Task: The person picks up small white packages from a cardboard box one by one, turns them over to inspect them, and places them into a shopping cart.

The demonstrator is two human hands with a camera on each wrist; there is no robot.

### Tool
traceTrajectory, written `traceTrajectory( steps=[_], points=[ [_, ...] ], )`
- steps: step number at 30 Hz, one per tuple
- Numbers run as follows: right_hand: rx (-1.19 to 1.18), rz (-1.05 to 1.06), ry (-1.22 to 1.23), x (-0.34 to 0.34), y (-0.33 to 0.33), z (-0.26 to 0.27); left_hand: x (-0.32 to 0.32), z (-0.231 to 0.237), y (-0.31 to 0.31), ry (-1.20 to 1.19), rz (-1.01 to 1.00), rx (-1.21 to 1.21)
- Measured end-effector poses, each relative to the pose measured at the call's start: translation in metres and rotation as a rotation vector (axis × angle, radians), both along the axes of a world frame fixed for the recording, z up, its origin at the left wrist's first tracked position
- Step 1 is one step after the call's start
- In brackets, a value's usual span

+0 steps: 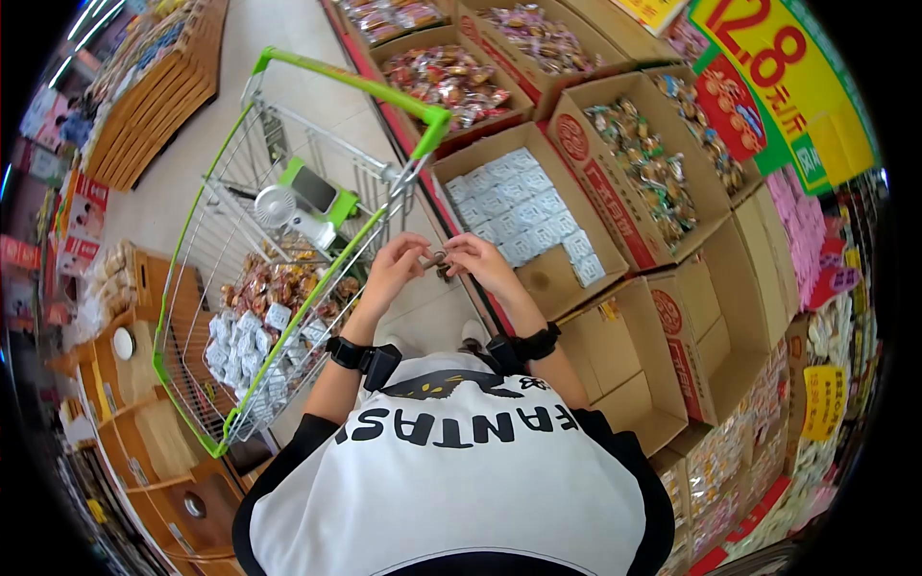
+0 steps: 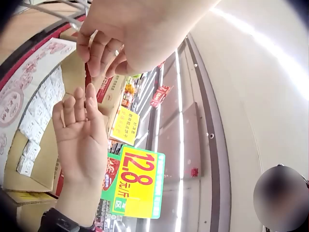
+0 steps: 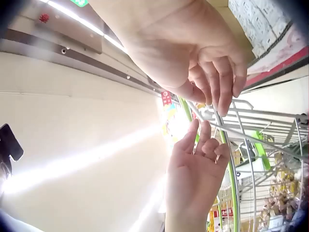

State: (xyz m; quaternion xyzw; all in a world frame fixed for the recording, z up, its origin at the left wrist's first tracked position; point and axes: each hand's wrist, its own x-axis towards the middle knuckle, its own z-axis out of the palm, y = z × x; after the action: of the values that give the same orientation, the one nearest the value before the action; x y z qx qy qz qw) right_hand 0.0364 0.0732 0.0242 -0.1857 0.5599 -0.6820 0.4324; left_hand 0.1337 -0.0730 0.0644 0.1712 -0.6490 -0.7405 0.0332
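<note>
My left hand (image 1: 392, 269) and right hand (image 1: 488, 271) are held up in front of my chest, fingertips close together and loosely bent. A small dark shape shows between them in the head view; I cannot tell what it is. Neither the left hand (image 2: 133, 34) nor the right hand (image 2: 82, 135) visibly holds anything in the left wrist view. Beside the left hand stands a shopping cart (image 1: 351, 79) with wrapped sweets and white packets (image 1: 240, 350). Right of my hands, a cardboard box (image 1: 549, 280) holds rows of white packets (image 1: 509, 197).
A phone (image 1: 315, 189) and a small white fan (image 1: 277, 205) are at the cart's handle end. More boxes of wrapped sweets (image 1: 447, 82) line the right side, below a yellow price sign (image 1: 797, 86). Wooden shelves (image 1: 144, 422) stand at the left.
</note>
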Motion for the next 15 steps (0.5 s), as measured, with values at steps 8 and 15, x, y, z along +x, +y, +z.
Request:
traceTrajectory(
  steps=[8, 15],
  points=[
    [-0.070, -0.379, 0.005, -0.025, 0.071, -0.013, -0.053, -0.006, 0.050, 0.041, -0.257, -0.092],
    [0.011, -0.570, -0.021, -0.036, 0.092, -0.028, -0.085, -0.009, 0.060, 0.084, -0.400, -0.100]
  ],
)
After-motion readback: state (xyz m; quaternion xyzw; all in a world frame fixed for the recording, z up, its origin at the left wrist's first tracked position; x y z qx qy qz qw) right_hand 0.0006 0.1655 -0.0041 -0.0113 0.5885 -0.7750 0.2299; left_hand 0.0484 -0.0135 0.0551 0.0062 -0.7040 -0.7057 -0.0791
